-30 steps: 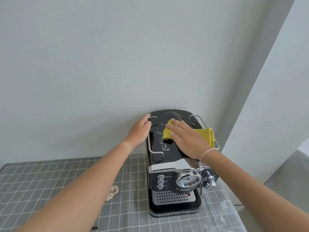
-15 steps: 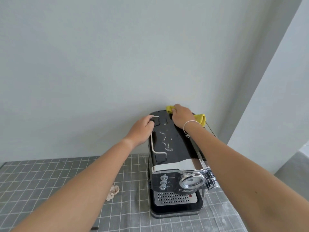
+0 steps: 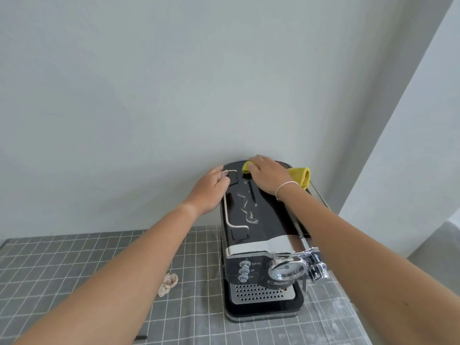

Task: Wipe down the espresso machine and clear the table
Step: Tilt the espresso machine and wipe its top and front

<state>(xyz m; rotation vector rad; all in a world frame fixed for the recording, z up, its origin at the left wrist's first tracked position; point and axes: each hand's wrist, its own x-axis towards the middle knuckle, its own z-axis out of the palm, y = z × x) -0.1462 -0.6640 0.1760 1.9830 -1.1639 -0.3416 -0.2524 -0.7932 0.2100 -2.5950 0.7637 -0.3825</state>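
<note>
Surface: covered by grey grid-pattern cloth, set against pale wall
Crumpled tissue: lying on cloth, left of machine, apart from it
Left hand: braced on rear left edge of machine top, fingers curled beside chrome rail; a true grip on rail cannot be told
Espresso machine: standing at right end of surface, back to wall; glossy black top streaked with wet marks
Right hand: laid flat, palm down, pressing cloth onto rear of machine top
Yellow cloth: under right hand, bunched end protruding past right side
</note>
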